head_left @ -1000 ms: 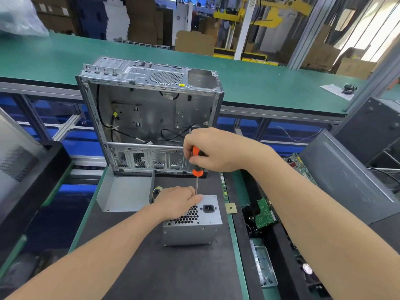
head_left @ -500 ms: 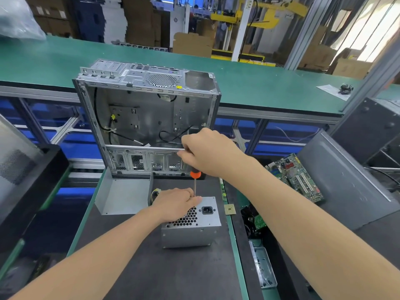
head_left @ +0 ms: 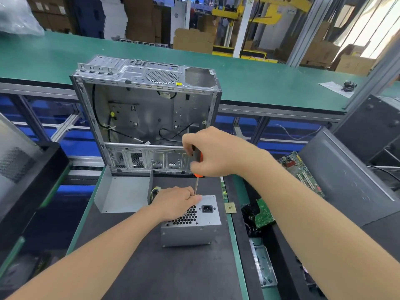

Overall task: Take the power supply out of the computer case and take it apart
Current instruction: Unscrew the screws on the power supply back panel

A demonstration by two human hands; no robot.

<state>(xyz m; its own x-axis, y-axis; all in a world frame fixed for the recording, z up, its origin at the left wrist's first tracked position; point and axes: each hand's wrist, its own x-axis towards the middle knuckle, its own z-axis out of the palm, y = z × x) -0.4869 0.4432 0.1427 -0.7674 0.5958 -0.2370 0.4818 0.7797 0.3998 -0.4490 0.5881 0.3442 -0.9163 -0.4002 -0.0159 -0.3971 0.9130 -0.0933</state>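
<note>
Rolling the screwdriver (head_left: 198, 157) round in the right hand (head_left: 216, 152) above the far edge of the power supply (head_left: 212, 219), uncovering its black and orange handle again after burying it in the fist half a second ago. Drawing the right forearm (head_left: 303, 213) off the circuit board (head_left: 300, 172) beyond the right edge of the bench (head_left: 151, 267), baring more of it than a second ago.

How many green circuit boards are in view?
2: a large motherboard beside the grey panel at right, a smaller board lower down, nearer the power supply. Others may be hidden.
</note>
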